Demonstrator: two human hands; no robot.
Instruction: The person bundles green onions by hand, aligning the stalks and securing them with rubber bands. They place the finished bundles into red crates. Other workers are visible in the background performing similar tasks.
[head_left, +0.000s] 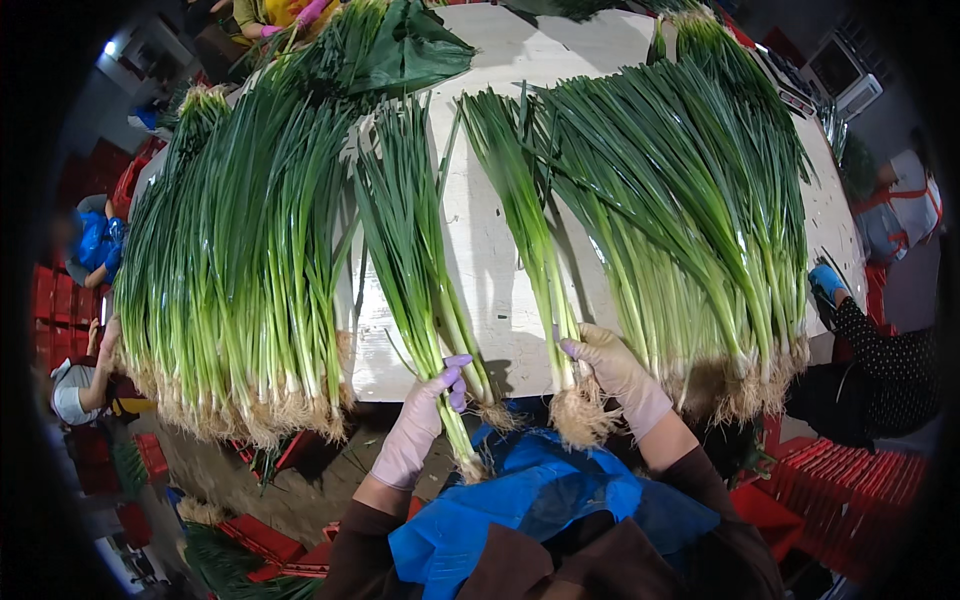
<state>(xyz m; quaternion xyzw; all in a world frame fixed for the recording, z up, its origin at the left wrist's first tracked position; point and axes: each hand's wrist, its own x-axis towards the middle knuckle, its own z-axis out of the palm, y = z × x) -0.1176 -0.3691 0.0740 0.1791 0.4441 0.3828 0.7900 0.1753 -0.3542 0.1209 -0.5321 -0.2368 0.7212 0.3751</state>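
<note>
My left hand (431, 409), in a pale glove with purple fingertips, is closed around the lower stalks of a small bunch of green onions (401, 247). A few more stalks with roots (484, 397) lie just right of it on the white table (480, 262). My right hand (619, 371), gloved alike, grips another bunch (529, 225) just above its tangled roots, which hang over the table's near edge. Both bunches rest with their dark green leaves pointing away from me. Parts of the fingers are hidden behind the stalks.
Large rows of green onions lie at the left (240, 262) and right (675, 187). A dark green leafy or sheet-like piece (412, 49) lies at the far side. Other people work around the table; one blue-gloved hand (826, 281) is at the right edge. Red crates (262, 544) stand below.
</note>
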